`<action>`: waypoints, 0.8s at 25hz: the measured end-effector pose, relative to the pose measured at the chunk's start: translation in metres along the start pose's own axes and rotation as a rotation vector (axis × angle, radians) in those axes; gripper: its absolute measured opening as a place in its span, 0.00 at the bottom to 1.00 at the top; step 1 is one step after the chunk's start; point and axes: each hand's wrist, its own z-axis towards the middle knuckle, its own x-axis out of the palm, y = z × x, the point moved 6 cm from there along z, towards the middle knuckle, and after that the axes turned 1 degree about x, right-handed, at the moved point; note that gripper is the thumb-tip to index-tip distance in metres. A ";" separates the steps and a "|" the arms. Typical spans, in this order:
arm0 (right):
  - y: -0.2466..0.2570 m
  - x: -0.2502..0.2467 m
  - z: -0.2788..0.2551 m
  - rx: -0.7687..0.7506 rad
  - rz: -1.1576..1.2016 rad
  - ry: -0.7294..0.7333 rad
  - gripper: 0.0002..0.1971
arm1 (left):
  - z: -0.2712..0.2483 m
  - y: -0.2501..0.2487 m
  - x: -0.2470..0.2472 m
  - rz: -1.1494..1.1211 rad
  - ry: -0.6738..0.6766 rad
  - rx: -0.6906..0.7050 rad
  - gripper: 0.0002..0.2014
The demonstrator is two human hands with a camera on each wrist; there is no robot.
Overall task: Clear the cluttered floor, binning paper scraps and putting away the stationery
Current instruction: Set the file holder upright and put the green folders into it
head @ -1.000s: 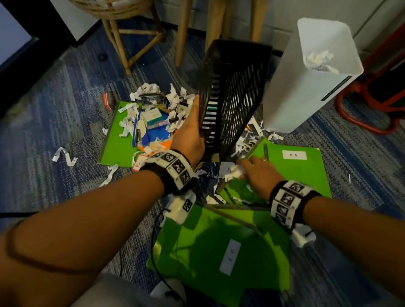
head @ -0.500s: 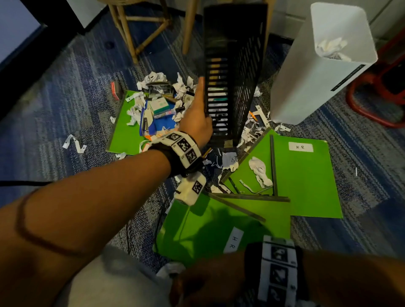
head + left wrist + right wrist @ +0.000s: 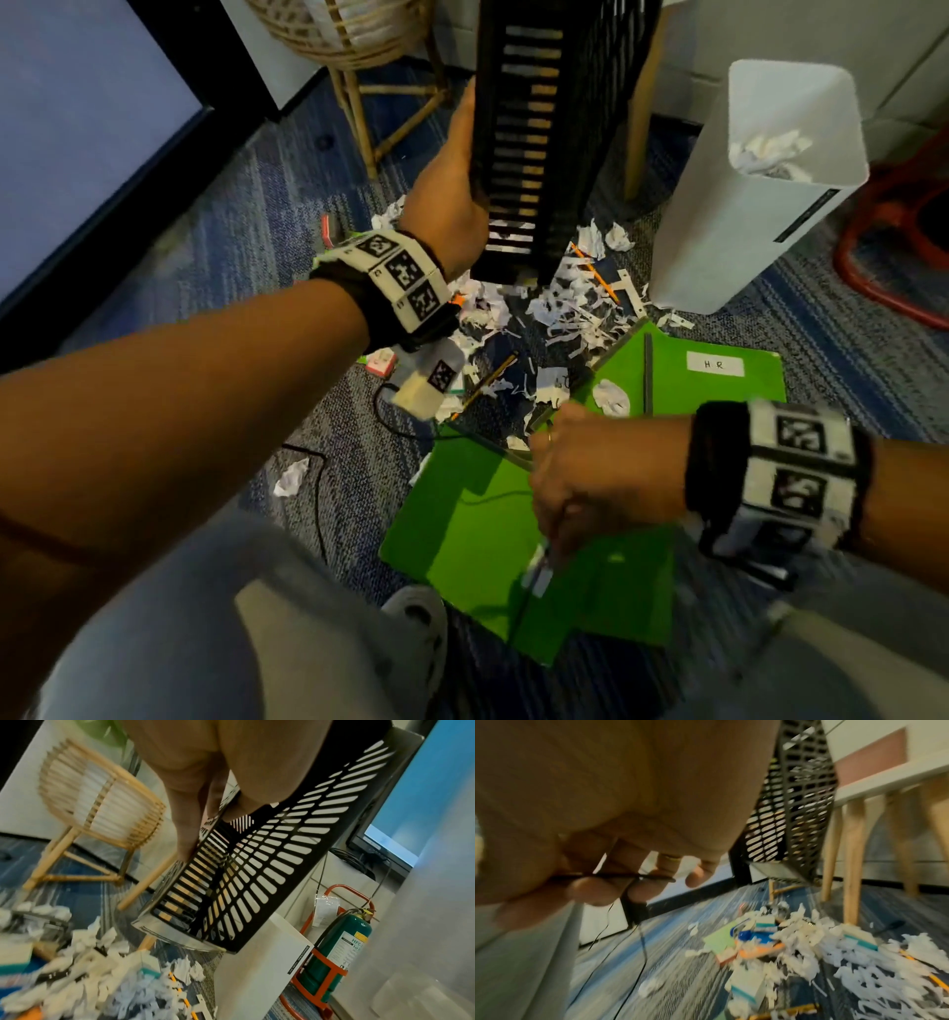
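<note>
My left hand (image 3: 452, 205) grips the edge of a black slotted basket (image 3: 554, 128) and holds it upright above the floor. The left wrist view shows my fingers (image 3: 195, 801) curled over the basket's (image 3: 257, 872) rim. My right hand (image 3: 590, 478) hovers over a green folder (image 3: 472, 524), and its fingers pinch a thin black strip (image 3: 618, 876). Shredded paper scraps (image 3: 575, 303) lie under the basket with a pencil (image 3: 595, 272) among them. A white bin (image 3: 744, 205) with crumpled paper inside stands to the right.
A second green folder (image 3: 719, 390) labelled HR lies by the bin. A rattan stool (image 3: 349, 31) and wooden legs (image 3: 639, 128) stand behind. A green extinguisher (image 3: 339, 943) in a red frame is behind the bin. A black cable (image 3: 318, 493) crosses the carpet near my knees.
My left hand has raised the basket higher and turned it upright. My right hand left the scraps, drew back towards me, and now sits over the near folder holding the strip.
</note>
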 end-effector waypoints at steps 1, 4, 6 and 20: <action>-0.002 -0.028 0.005 0.044 -0.027 -0.108 0.19 | 0.000 -0.010 -0.007 0.002 -0.006 0.006 0.33; -0.009 -0.084 0.006 0.070 -0.114 -0.512 0.20 | -0.001 -0.052 -0.028 0.101 0.012 0.073 0.32; -0.003 -0.100 0.017 0.088 -0.217 -0.624 0.19 | -0.001 -0.066 -0.038 0.144 0.019 0.099 0.31; 0.025 -0.023 0.150 0.074 0.204 -0.472 0.20 | -0.049 0.067 -0.065 0.245 0.057 -0.124 0.30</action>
